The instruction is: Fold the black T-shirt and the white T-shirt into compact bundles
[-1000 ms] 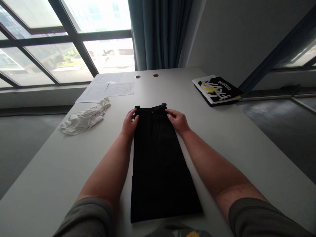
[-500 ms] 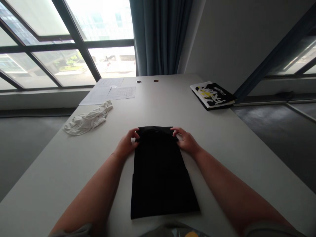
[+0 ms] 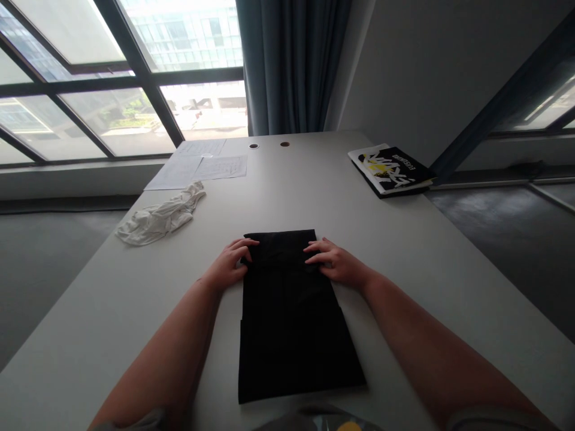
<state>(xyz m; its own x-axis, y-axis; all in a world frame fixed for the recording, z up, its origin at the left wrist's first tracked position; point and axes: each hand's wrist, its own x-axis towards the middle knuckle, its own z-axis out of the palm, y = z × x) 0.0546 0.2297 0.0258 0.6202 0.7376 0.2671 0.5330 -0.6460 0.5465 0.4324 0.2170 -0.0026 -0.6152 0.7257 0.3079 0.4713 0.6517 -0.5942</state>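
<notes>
A black garment lies folded into a long strip on the white table, its far end turned over towards me. My left hand rests on the left side of that folded end, fingers laid over the cloth edge. At the right side of the same fold my right hand presses down with its fingers stretched out on the fabric. Both forearms run along either side of the strip.
A crumpled white garment lies at the left of the table. Paper sheets sit further back by the window. A folded black-and-white printed item lies at the far right. Two cable holes mark the back edge.
The collar end of the black garment was folded over towards me. My hands drew back with it and now press on the new fold.
</notes>
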